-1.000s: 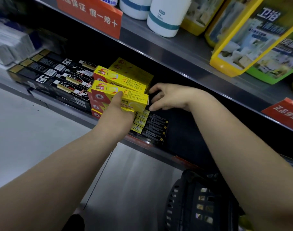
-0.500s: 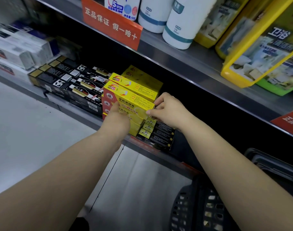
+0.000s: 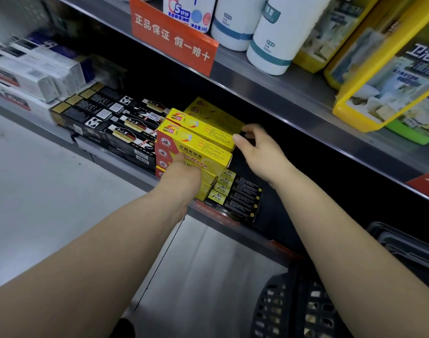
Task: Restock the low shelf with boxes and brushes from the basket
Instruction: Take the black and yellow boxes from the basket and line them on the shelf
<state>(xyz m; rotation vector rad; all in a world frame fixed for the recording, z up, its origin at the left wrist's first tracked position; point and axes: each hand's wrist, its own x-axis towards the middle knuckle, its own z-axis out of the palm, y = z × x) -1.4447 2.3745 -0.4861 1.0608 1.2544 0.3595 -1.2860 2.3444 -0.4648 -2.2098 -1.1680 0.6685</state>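
Observation:
On the low shelf (image 3: 115,159) stands a stack of yellow boxes (image 3: 203,132). The top front yellow box (image 3: 203,152) lies on the stack. My left hand (image 3: 181,175) grips its near side, thumb on its top face. My right hand (image 3: 259,152) is at the right end of the yellow boxes, thumb and curled fingers pinching the end of the row behind. The black basket (image 3: 303,303) stands on the floor at the lower right, under my right forearm; what it holds is hard to make out.
Long black boxes (image 3: 115,123) lie left of the yellow stack, and small black-and-yellow boxes (image 3: 237,193) sit to its right. White boxes (image 3: 35,76) fill the far left. The upper shelf (image 3: 257,86) carries white bottles (image 3: 274,37), yellow packs and an orange sign (image 3: 172,37).
The yellow box in my left hand has come down onto the stack. My right hand moved in from open air to the boxes' right end. The view has shifted closer.

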